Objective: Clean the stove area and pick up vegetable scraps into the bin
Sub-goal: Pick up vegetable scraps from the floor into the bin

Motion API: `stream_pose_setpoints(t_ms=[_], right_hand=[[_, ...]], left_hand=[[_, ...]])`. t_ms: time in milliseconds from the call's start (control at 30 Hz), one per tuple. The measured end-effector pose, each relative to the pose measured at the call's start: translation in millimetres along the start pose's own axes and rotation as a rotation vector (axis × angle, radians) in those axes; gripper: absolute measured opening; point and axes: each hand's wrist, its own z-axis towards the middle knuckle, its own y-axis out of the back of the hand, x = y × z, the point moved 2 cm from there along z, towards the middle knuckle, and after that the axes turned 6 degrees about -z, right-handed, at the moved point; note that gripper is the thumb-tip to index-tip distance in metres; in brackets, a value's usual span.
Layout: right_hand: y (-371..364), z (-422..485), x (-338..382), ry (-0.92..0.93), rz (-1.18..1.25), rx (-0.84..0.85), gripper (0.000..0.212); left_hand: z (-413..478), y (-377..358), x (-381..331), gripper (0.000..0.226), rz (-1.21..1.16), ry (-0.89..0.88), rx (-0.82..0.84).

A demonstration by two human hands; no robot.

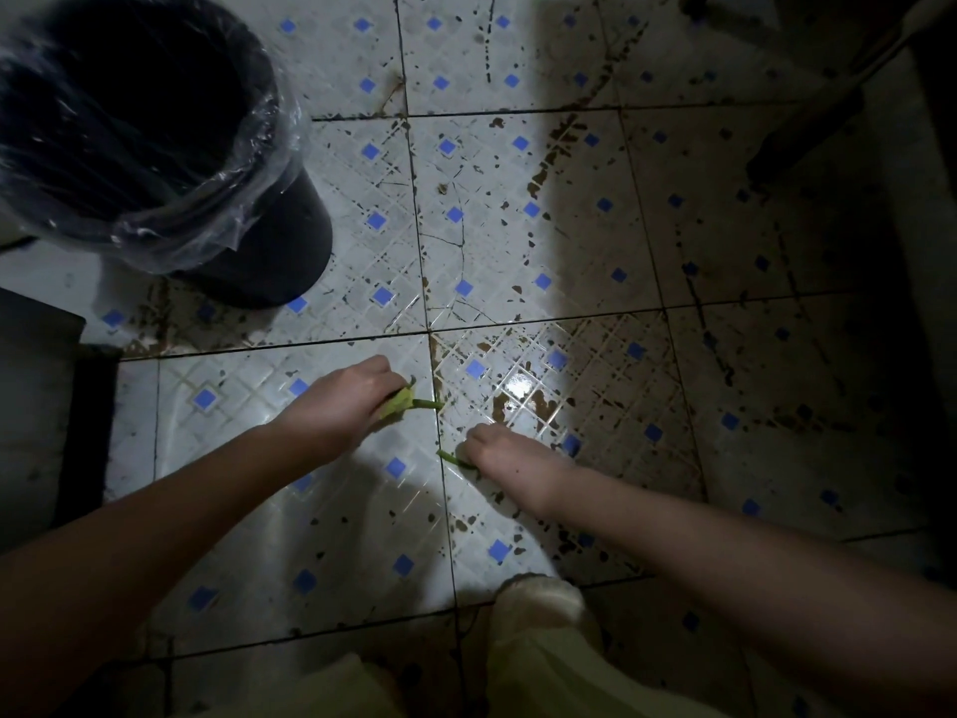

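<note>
- Your left hand (346,401) is down at the floor, fingers curled together around a yellow-green leaf scrap (397,401); a thin green stalk of that scrap sticks out to the right of your fingers and ends near the grout line.
- Your right hand (497,450) is just to the right and a little nearer to you, knuckles up, fingertips pinched onto a green stem piece (454,459) that lies on the tile. The stem pokes out to the left of the hand; how much of it sits under your fingers cannot be told.
- The two hands are close but apart, one on each side of the grout line that runs near to far between them.
- Both forearms are bare and reach in from the near corners of the view.
- The tiled floor (518,241) is white with small blue diamonds, cracked in places and spotted with brown and dark stains. A bright wet glare sits just far-right of your right hand.
- The bin (279,251) stands at the far left, well apart from both hands. It is dark, round and lined with a clear plastic bag (217,220) folded over its rim; the inside is too dark to read.
- Pale trouser legs (538,660) show at the near edge, below your arms.
- The right side of the scene falls into deep shadow.
</note>
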Motion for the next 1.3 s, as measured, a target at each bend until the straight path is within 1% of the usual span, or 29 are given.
stream_pose_setpoints(t_ms=[100,233,333,467,567,633,733,800,900,1067,1200,1300], right_hand=[[0.5,-0.6,0.8,0.029,-0.041,-0.001,0.036],[-0.5,-3.7,-1.6,0.044,-0.052,-0.011,0.036],[-2.9,-7.1,-3.8,0.026,-0.043,-0.004,0.036],[4.5,-8.9,-8.8,-0.023,0.019,-0.049,0.043],[19.2,-8.5,-16.7,-0.115,0.1,-0.106,0.027],[27.6,-8.4,-24.3,-0.156,0.12,-0.094,0.02],[38.0,-10.0,-35.8,-0.182,0.106,-0.093,0.021],[45.9,-11.9,-43.2,-0.225,0.108,-0.135,0.022],[59.1,-10.0,-52.3,-0.237,0.121,-0.184,0.021],[87.3,-4.3,-60.5,-0.24,0.089,-0.263,0.018],[113.9,3.8,-55.5,-0.199,0.092,-0.316,0.019],[134.8,11.3,-49.1,-0.184,0.066,-0.358,0.015]], left_hand=[[0.3,-1.4,-3.2,0.014,-0.048,0.017,0.016],[0.5,-0.1,-4.1,0.011,-0.045,0.01,0.021],[1.6,3.7,-2.3,0.009,-0.061,0.0,-0.004],[2.9,9.6,1.6,0.008,-0.082,-0.012,-0.052],[5.4,15.0,1.3,0.009,-0.089,-0.027,-0.08],[7.2,20.2,-1.1,0.01,-0.083,-0.031,-0.104],[10.2,29.5,-6.0,0.011,-0.052,-0.042,-0.129],[12.3,36.2,-9.8,0.015,-0.025,-0.037,-0.136],[14.6,49.3,-15.0,0.019,-0.002,-0.027,-0.146],[14.4,76.0,-23.8,0.018,0.068,-0.05,-0.231],[9.0,100.1,-30.9,0.01,0.117,-0.083,-0.312],[3.6,120.4,-34.0,0.011,0.14,-0.079,-0.395]])
